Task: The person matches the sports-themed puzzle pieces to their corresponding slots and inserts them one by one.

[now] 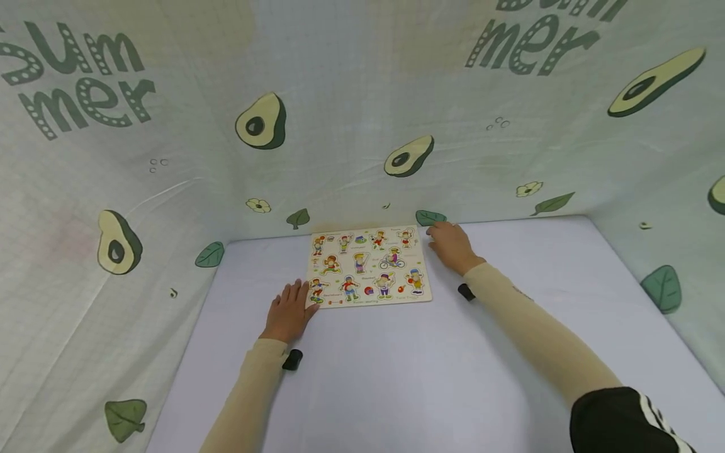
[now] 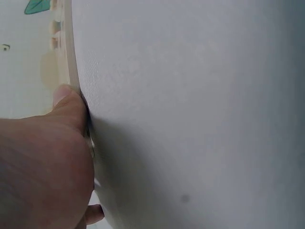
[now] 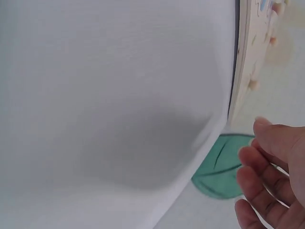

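A flat wooden knob puzzle board (image 1: 370, 248), printed with colourful sports figures, lies on the white table near its back edge. My left hand (image 1: 287, 313) rests at the board's lower left corner with its fingers extended along the left side. In the left wrist view the thumb (image 2: 66, 107) touches the board's edge. Just off the upper right corner is my right hand (image 1: 453, 247), its fingers loosely bent. The right wrist view shows a gap between those fingertips (image 3: 261, 122) and the board (image 3: 243, 67), with nothing held.
The white tabletop (image 1: 374, 377) stretches in front of the board. Behind it and at both sides hangs a pale cloth (image 1: 334, 82) printed with avocados, leaves and lettering. A dark wrist device (image 1: 292, 360) sits by the left cuff, another (image 1: 466, 292) by the right.
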{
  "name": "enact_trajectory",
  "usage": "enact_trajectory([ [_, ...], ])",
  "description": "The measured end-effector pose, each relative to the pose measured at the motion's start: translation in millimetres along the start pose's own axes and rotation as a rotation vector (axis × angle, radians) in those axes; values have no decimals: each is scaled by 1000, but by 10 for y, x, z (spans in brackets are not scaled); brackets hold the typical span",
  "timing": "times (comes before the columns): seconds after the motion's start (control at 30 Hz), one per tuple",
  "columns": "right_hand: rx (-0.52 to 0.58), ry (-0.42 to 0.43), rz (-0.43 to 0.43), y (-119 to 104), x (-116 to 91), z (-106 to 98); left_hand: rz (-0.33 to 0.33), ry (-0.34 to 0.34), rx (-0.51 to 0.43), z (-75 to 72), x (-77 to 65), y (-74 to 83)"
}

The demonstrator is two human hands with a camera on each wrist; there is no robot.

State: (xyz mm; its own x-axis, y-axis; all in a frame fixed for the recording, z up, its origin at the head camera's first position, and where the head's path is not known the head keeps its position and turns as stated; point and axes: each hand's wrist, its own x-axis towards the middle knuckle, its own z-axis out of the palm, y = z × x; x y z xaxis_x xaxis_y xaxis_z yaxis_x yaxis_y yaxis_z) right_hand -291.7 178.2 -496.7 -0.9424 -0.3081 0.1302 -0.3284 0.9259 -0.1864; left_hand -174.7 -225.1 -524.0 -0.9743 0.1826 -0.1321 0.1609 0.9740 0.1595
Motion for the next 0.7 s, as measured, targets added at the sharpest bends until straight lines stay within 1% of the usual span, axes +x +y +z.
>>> enact_trajectory([
  [0.1,13,6,30,89,-147,-66,-3,-5,3,16,17,-22],
  [0.27,25,50,45,267,-406,-137,-14,-33,-1,36,48,-39],
  [0.5,50,88,76,555,-756,-221,-5,-27,-37,12,48,-32],
  [0.7,62,121,103,770,-1021,-284,0,-24,-38,30,67,-68],
])
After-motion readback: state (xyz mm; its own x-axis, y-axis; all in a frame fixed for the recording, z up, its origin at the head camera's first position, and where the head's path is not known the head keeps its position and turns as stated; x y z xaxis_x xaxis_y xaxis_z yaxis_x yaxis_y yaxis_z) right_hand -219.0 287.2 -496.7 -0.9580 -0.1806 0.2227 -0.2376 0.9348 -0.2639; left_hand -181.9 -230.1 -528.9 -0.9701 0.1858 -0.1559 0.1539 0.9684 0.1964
